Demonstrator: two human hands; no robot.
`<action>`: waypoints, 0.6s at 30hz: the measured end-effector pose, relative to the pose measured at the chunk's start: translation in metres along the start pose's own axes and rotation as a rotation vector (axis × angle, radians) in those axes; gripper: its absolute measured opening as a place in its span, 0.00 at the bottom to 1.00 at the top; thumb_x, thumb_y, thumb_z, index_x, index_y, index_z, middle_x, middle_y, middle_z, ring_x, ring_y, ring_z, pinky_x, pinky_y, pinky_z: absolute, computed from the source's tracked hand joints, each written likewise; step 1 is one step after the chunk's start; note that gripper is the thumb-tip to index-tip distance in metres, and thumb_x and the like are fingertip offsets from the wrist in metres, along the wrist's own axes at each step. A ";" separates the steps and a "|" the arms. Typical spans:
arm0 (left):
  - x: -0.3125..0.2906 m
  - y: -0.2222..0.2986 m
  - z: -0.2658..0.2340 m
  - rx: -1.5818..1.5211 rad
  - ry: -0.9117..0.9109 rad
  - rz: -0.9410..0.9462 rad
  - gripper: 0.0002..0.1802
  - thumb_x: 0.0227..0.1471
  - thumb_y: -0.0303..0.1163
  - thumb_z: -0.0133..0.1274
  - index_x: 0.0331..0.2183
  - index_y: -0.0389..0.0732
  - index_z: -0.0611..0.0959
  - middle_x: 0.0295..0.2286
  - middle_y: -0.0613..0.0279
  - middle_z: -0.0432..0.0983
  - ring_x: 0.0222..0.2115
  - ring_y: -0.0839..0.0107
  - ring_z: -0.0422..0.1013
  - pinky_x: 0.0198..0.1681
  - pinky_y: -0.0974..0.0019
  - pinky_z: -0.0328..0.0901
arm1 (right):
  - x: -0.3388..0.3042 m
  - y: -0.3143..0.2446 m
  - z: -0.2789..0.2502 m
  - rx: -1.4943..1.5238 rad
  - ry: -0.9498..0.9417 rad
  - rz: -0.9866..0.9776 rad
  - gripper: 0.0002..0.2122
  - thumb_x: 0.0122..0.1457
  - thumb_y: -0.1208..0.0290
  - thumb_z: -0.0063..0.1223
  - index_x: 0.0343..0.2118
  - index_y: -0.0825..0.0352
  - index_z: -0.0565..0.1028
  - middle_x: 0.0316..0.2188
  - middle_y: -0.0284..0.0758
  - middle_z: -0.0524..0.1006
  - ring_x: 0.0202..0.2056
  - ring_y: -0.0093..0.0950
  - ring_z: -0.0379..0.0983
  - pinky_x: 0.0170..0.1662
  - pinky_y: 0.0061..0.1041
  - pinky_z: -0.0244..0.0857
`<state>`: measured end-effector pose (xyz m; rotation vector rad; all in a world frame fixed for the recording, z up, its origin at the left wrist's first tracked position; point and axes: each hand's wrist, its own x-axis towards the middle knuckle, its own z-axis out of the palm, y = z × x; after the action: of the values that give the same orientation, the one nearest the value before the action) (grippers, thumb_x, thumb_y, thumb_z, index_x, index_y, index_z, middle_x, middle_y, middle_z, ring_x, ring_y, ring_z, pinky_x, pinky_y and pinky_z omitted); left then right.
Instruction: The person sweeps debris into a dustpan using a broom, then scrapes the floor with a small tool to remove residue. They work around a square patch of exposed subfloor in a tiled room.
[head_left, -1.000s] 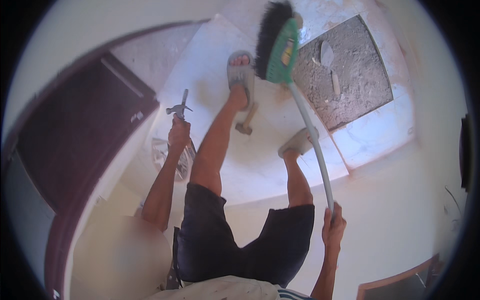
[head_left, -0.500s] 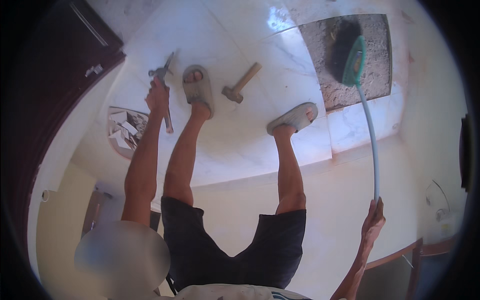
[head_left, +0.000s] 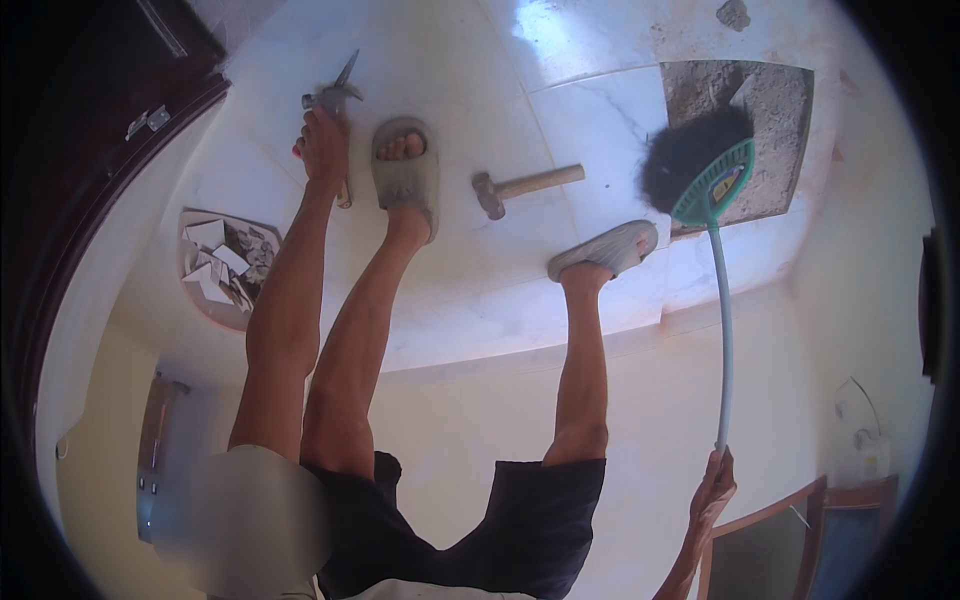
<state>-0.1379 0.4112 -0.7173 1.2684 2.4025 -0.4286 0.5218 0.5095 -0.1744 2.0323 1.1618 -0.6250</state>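
head view: the right hand (head_left: 712,485) is closed around the near end of a broom (head_left: 724,330), whose long, pale, slightly curved handle runs up from the fist to a green plastic head (head_left: 735,180) with dense black bristles (head_left: 690,155). the bristles overlap the left part of a rough grey patch (head_left: 775,180), four-sided and set among glossy white tiles (head_left: 620,120); i cannot tell whether they press on it. the left hand (head_left: 322,145) is wrapped around a claw hammer (head_left: 337,97), its metal head just past the fist and the end of its grip showing lower down. a pointed metal tool (head_left: 348,68) juts out beyond that head; the fingers hide how it is held.

on the tiles, between the two feet in grey slippers (head_left: 430,190), lies a wooden-handled hammer (head_left: 540,181), its head toward the left foot and its handle toward the right. left of the left forearm, a round basin (head_left: 212,312) holds broken white pieces (head_left: 208,236). a grey chunk (head_left: 733,13) lies beyond the patch, near the upper edge.
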 end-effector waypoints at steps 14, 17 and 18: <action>-0.006 0.004 -0.001 -0.262 -0.016 0.011 0.31 0.61 0.40 0.63 0.57 0.37 0.68 0.50 0.47 0.69 0.53 0.46 0.71 0.51 0.42 0.72 | 0.078 -0.227 0.011 0.379 -0.225 -0.084 0.29 0.71 0.41 0.50 0.53 0.67 0.83 0.15 0.20 0.55 0.16 0.13 0.50 0.19 0.23 0.44; -0.009 0.007 -0.006 -0.267 -0.033 0.004 0.32 0.59 0.40 0.66 0.56 0.37 0.68 0.50 0.49 0.69 0.53 0.47 0.71 0.50 0.43 0.73 | 0.024 -0.200 -0.011 0.339 -0.146 0.102 0.30 0.71 0.39 0.51 0.53 0.66 0.82 0.14 0.20 0.58 0.15 0.12 0.54 0.17 0.21 0.47; -0.008 0.009 -0.007 -0.273 0.001 0.031 0.33 0.59 0.40 0.67 0.56 0.37 0.68 0.50 0.49 0.69 0.53 0.47 0.71 0.50 0.44 0.73 | 0.014 -0.200 -0.019 0.383 -0.134 -0.017 0.30 0.71 0.40 0.51 0.53 0.66 0.82 0.14 0.20 0.59 0.15 0.12 0.55 0.17 0.20 0.47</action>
<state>-0.1279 0.4129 -0.7084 1.1808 2.3411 -0.0855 0.3550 0.6010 -0.2390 2.2535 1.0406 -1.0415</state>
